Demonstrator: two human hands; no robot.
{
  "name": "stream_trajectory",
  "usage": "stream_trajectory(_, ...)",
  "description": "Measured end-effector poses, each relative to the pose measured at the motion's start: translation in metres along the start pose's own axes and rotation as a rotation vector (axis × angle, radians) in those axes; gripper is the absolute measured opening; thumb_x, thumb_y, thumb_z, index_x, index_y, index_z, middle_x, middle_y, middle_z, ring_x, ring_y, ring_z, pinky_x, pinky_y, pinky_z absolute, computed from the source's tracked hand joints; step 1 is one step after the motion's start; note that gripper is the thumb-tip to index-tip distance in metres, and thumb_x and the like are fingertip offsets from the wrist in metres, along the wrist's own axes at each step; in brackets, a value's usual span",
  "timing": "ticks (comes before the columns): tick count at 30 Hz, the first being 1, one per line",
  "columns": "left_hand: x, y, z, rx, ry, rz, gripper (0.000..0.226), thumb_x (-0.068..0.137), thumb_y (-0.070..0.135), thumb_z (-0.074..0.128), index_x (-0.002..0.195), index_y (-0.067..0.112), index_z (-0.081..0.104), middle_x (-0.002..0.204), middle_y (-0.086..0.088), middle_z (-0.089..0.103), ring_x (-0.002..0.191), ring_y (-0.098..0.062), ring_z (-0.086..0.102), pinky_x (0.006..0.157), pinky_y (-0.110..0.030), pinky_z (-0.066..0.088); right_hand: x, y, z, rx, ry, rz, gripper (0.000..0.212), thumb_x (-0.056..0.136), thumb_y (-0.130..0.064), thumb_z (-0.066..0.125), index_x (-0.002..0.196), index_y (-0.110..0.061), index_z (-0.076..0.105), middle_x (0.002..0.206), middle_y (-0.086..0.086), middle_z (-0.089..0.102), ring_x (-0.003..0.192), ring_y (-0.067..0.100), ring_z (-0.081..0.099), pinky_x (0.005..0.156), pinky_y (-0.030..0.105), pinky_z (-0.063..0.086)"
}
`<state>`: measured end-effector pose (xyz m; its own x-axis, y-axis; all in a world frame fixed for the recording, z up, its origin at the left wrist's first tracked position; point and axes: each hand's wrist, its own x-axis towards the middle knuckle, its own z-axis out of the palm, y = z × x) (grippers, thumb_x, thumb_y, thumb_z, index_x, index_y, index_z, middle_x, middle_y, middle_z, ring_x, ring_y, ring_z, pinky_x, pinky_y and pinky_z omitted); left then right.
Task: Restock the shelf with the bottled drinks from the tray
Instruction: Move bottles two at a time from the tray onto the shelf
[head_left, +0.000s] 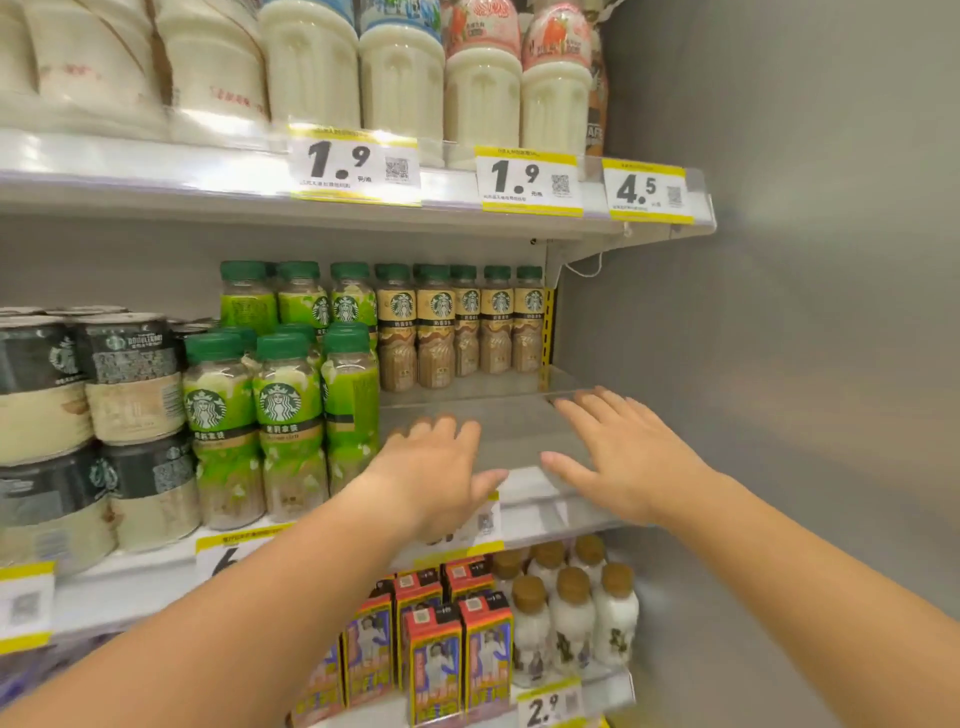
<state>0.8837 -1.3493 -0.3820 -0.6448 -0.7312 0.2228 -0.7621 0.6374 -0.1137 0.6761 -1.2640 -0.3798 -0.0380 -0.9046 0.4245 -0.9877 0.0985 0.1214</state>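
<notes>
Both hands, left hand (434, 467) and right hand (618, 457), are reaching with each grip spread apart and empty over the smooth metal shelf (498, 426). Beyond the grips, beige-labelled plastic bottles (462, 332) with green caps are standing upright.

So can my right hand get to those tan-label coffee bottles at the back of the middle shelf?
Probably yes: the right hand is open over bare shelf, and nothing stands between it and the tan-label bottles.
</notes>
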Motion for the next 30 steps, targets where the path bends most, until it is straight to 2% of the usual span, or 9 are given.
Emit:
stream_trajectory(4,-0.047,0.009,0.013,0.022,0.097,0.077,0.077,0.093,0.069,0.02,0.15,0.017,0.025,0.151,-0.012,0.037,0.14,-0.034,0.031,0.109,-0.054,0.031,-0.055,-0.02,0.001,0.014,-0.023,0.024,0.078,0.091,-0.069,0.021,0.155,-0.025,0.016,0.163,0.005,0.016,0.15,0.023,0.007,0.12,0.04,0.009)
stream_trajectory(8,-0.1,0.018,0.035,0.068,0.143,0.12,0.082,0.091,0.071,0.015,0.153,0.018,0.019,0.16,-0.014,0.024,0.147,-0.035,0.019,0.114,-0.057,0.022,-0.112,-0.041,0.012,-0.002,-0.008,0.033,0.076,0.093,-0.066,0.027,0.154,-0.022,0.019,0.162,0.008,0.019,0.149,0.025,0.01,0.12,0.04,0.01)
stream_trajectory(11,-0.143,0.018,0.065,0.116,0.184,0.153,0.083,0.09,0.068,0.01,0.153,0.015,0.023,0.155,-0.013,0.033,0.144,-0.034,0.026,0.113,-0.057,0.024,-0.154,-0.057,0.031,0.024,-0.051,0.051,0.076,0.093,-0.065,0.028,0.155,-0.023,0.016,0.163,0.007,0.016,0.15,0.024,0.007,0.12,0.039,0.008)
stream_trajectory(13,-0.173,0.017,0.092,0.099,0.195,0.165,0.079,0.093,0.065,0.014,0.153,0.015,0.025,0.153,-0.014,0.037,0.143,-0.034,0.029,0.114,-0.056,0.024,-0.183,-0.067,0.051,0.071,-0.079,0.076,0.076,0.093,-0.065,0.031,0.155,-0.023,0.017,0.164,0.006,0.015,0.15,0.022,0.006,0.12,0.038,0.008)
stream_trajectory(19,-0.252,0.012,0.188,0.066,0.012,0.147,0.077,0.094,0.064,0.026,0.15,0.011,0.03,0.149,-0.016,0.041,0.139,-0.037,0.034,0.11,-0.056,0.029,-0.267,-0.097,0.124,0.125,-0.253,0.066,0.078,0.091,-0.058,0.047,0.151,-0.013,0.029,0.157,0.015,0.03,0.147,0.028,0.021,0.117,0.039,0.017)
stream_trajectory(23,-0.296,0.009,0.262,0.023,-0.132,0.125,0.08,0.093,0.065,0.021,0.153,0.012,0.024,0.153,-0.015,0.038,0.141,-0.036,0.032,0.113,-0.054,0.028,-0.323,-0.115,0.182,0.186,-0.294,0.026,0.074,0.091,-0.055,0.053,0.148,-0.01,0.037,0.152,0.017,0.04,0.142,0.031,0.032,0.115,0.037,0.021)
stream_trajectory(26,-0.325,0.004,0.316,0.0,-0.223,0.115,0.081,0.093,0.065,0.018,0.154,0.011,0.023,0.152,-0.014,0.038,0.14,-0.034,0.034,0.112,-0.053,0.029,-0.362,-0.129,0.23,0.217,-0.413,0.05,0.076,0.092,-0.061,0.044,0.152,-0.016,0.029,0.158,0.009,0.031,0.147,0.025,0.023,0.117,0.033,0.014)
stream_trajectory(30,-0.359,-0.001,0.381,-0.118,-0.292,0.029,0.079,0.094,0.064,0.031,0.153,0.011,0.025,0.15,-0.009,0.041,0.138,-0.028,0.037,0.112,-0.048,0.031,-0.413,-0.15,0.297,0.284,-0.551,0.096,0.075,0.093,-0.063,0.038,0.153,-0.02,0.023,0.16,0.001,0.027,0.148,0.018,0.018,0.116,0.029,0.012)
